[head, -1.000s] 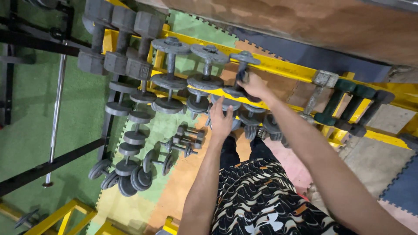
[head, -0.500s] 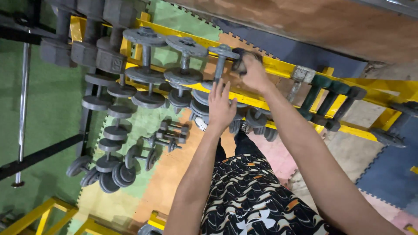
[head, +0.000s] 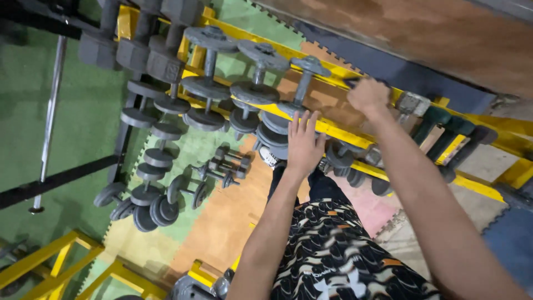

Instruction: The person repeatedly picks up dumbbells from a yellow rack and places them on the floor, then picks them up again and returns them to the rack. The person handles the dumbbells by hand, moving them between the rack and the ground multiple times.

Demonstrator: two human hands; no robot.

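Note:
A yellow dumbbell rack (head: pixel 338 132) runs across the view, and grey round-plate dumbbells (head: pixel 256 75) lie on it. My left hand (head: pixel 304 141) is open with its fingers spread, its palm flat against the rack's front rail next to a grey dumbbell (head: pixel 275 125). My right hand (head: pixel 367 95) is a closed fist at the upper rail, to the right of the last grey dumbbell (head: pixel 304 78). A small dark object (head: pixel 351 83) sticks out of the fist, and the fingers hide most of it. My patterned shorts fill the bottom of the view.
Green-ended dumbbells (head: pixel 441 129) sit on the rack to the right. Hexagonal dumbbells (head: pixel 139 53) are at the top left. Several small dumbbells (head: pixel 222 166) and plate dumbbells (head: pixel 147 191) lie on the foam floor mats. A barbell (head: pixel 50 111) lies at left. A yellow frame (head: pixel 61 258) is at the bottom left.
My right hand has moved right along the upper rail, away from the grey dumbbells. My left hand stays flat on the front rail. The view has shifted right.

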